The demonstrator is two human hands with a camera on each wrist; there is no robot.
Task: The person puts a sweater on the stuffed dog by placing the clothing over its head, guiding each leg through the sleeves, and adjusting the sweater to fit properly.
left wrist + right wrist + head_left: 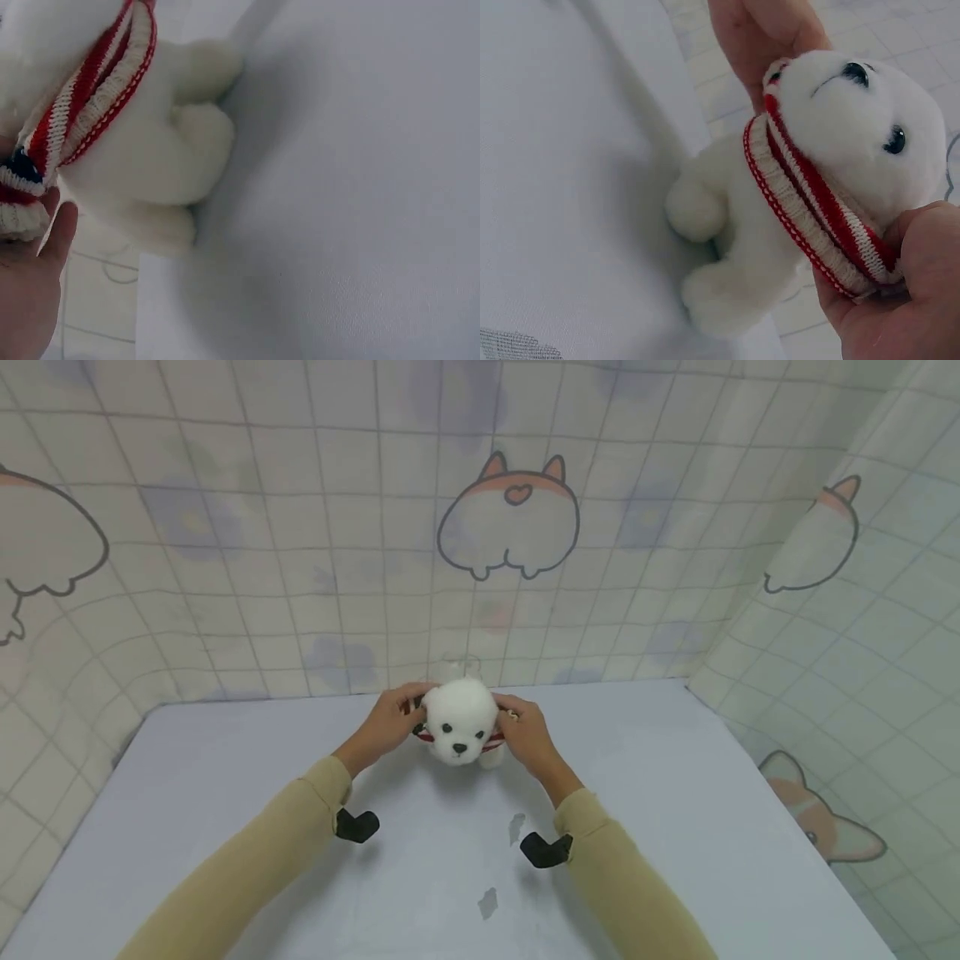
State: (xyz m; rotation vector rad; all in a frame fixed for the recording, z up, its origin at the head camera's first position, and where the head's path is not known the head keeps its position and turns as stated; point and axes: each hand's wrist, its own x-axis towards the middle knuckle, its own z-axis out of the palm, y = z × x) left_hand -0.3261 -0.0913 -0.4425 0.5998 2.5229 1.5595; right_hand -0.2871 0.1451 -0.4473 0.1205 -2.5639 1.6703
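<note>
A white plush dog stands on the table near its back edge, its face toward me. Round its neck runs a red-and-white striped knitted scarf, with a dark blue patch seen in the left wrist view. My left hand is at the dog's neck on the left and holds the scarf there; its fingertips are partly hidden behind the knit. On the other side my right hand pinches the scarf between thumb and fingers, close under the dog's cheek. The plush feet touch the tabletop.
The pale table has two small grey patches toward the front. Behind and beside it hangs a gridded cloth with cartoon corgi prints. A black wrist mount sticks out at each cuff.
</note>
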